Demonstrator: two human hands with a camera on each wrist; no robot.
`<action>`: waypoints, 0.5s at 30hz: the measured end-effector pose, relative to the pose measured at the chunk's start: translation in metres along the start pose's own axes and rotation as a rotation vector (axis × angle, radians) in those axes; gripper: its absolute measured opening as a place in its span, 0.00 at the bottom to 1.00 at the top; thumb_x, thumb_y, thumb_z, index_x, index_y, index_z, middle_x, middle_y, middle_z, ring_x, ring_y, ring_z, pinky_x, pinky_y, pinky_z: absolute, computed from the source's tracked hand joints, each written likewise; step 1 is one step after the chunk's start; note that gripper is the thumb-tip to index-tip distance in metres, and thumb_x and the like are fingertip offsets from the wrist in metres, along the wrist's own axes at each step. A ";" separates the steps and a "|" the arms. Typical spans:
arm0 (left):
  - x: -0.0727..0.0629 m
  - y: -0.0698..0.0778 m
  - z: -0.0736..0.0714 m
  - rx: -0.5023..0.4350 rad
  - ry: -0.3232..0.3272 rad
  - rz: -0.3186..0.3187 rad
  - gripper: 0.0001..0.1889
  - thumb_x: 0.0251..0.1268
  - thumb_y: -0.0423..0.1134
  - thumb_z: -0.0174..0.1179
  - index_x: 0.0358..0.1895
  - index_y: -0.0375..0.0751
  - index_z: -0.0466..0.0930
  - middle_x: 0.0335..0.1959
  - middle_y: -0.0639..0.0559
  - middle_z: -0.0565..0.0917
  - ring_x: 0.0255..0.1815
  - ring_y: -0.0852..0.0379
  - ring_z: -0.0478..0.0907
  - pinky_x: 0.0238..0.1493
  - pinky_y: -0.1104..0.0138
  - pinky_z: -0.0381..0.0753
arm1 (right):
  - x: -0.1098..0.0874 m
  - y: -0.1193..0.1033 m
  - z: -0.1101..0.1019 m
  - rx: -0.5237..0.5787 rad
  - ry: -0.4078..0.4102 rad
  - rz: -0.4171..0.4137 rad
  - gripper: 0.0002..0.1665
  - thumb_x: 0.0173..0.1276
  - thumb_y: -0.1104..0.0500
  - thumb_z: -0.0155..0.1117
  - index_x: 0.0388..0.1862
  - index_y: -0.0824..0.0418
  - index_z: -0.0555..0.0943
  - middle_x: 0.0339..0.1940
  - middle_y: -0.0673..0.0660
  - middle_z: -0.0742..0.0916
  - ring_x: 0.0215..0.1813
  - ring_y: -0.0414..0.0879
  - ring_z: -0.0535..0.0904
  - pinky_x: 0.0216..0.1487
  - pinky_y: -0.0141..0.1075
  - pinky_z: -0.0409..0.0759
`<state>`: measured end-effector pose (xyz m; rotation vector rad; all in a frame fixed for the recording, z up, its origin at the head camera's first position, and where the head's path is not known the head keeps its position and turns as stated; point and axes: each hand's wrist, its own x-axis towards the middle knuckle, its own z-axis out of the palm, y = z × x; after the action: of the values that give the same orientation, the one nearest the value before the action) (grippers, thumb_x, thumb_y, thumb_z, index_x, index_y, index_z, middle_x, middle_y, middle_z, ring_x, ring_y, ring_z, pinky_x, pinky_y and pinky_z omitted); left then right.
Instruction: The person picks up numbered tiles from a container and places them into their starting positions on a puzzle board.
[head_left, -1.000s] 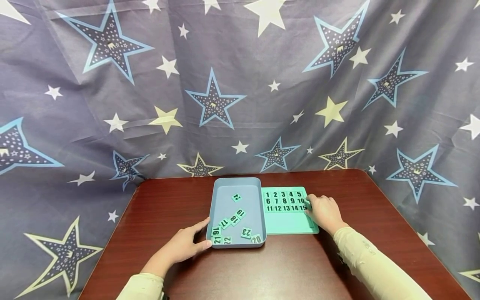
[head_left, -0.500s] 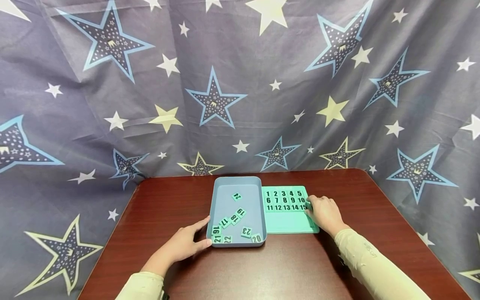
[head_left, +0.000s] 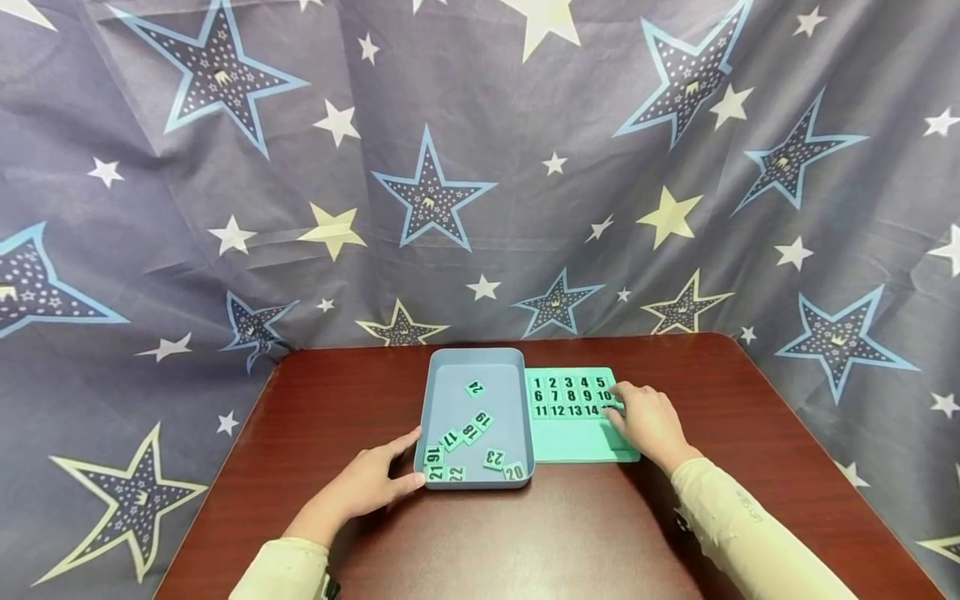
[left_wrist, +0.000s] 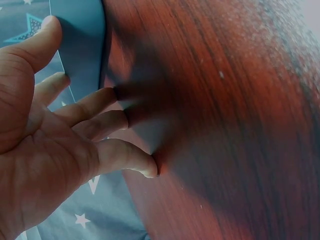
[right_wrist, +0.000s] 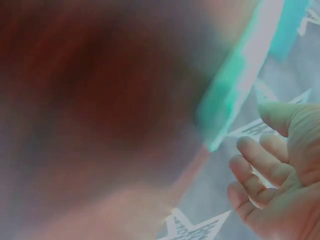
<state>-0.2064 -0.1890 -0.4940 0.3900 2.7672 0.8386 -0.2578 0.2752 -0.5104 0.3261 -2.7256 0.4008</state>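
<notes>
A grey-blue tray (head_left: 448, 390) holds loose green number tiles, among them 24 (head_left: 475, 387), 23 (head_left: 494, 458) and 20 (head_left: 513, 472). My left hand (head_left: 367, 482) is at its left side, thumb and index fingertip at the wall; in the left wrist view, the fingers are spread beside the tray wall (left_wrist: 82, 55). Against the tray's right side lies a green board (head_left: 573, 442), with tiles 1 to 15 in rows and a bare lower part. Over the board's right edge is my right hand (head_left: 651, 421), its thumb covering tile 15. Its fingers look relaxed in the right wrist view, near the board edge (right_wrist: 220, 107).
The dark red wooden table (head_left: 510, 542) extends to the front and both sides. A grey curtain (head_left: 300, 192) with printed stars hangs behind it. More tiles, such as 16 (head_left: 434, 455) and 21 (head_left: 435, 473), lie in the tray's near left corner.
My right hand has shifted slightly left, its thumb moving from the board's right edge onto tile 15. The left hand stays at the tray. The head view has tilted slightly down.
</notes>
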 end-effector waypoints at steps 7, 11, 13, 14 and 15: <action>-0.001 0.000 0.000 -0.021 -0.015 -0.015 0.42 0.72 0.52 0.71 0.85 0.54 0.64 0.69 0.40 0.82 0.19 0.58 0.77 0.63 0.50 0.77 | 0.014 -0.060 -0.014 0.114 0.009 -0.146 0.19 0.68 0.56 0.79 0.54 0.62 0.88 0.49 0.59 0.93 0.51 0.60 0.90 0.56 0.56 0.85; 0.001 -0.001 0.001 -0.017 -0.009 -0.004 0.42 0.72 0.53 0.71 0.85 0.54 0.63 0.69 0.40 0.82 0.19 0.59 0.76 0.63 0.50 0.77 | 0.021 -0.096 -0.018 0.185 -0.060 -0.243 0.18 0.69 0.56 0.78 0.55 0.61 0.87 0.50 0.57 0.93 0.53 0.55 0.90 0.58 0.52 0.86; 0.001 -0.002 0.001 -0.010 -0.008 -0.002 0.42 0.72 0.53 0.71 0.85 0.54 0.63 0.66 0.41 0.84 0.19 0.59 0.76 0.64 0.50 0.77 | 0.023 -0.113 -0.019 0.206 -0.114 -0.296 0.19 0.70 0.57 0.77 0.56 0.61 0.87 0.49 0.56 0.93 0.53 0.54 0.90 0.58 0.51 0.86; 0.001 -0.003 0.002 -0.013 -0.011 -0.005 0.42 0.72 0.53 0.71 0.85 0.55 0.62 0.61 0.41 0.86 0.19 0.59 0.76 0.63 0.51 0.77 | 0.024 -0.121 -0.018 0.211 -0.151 -0.321 0.19 0.71 0.57 0.77 0.57 0.61 0.86 0.49 0.56 0.94 0.53 0.54 0.90 0.59 0.50 0.86; 0.000 -0.003 0.002 -0.014 -0.014 -0.008 0.42 0.72 0.53 0.71 0.85 0.55 0.62 0.59 0.42 0.86 0.19 0.59 0.76 0.62 0.51 0.78 | 0.024 -0.128 -0.016 0.212 -0.180 -0.350 0.19 0.71 0.57 0.76 0.58 0.61 0.86 0.49 0.56 0.94 0.53 0.53 0.90 0.59 0.50 0.86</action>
<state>-0.2064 -0.1904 -0.4978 0.3808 2.7466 0.8493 -0.2395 0.1568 -0.4566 0.9199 -2.7220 0.5839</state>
